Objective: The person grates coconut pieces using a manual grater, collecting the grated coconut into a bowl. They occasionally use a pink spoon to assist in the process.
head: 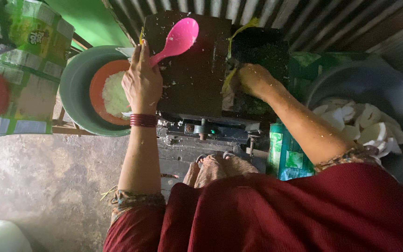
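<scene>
Setting: we stand at a dark grater [192, 70] by a corrugated wall.
Left hand [142, 83]: our grip pinches a pink spoon [176, 41].
Right hand [253, 79]: grip pressed onto the grater's right side; fingers hidden.
Done: gratings fill the left bowl [78, 88].
Left: white pieces [360, 123] wait right.

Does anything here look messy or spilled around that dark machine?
Yes. White shreds are scattered over the dark machine top, near the left hand holding the pink spoon, and cling to the right hand. Nothing looks broken.
</scene>
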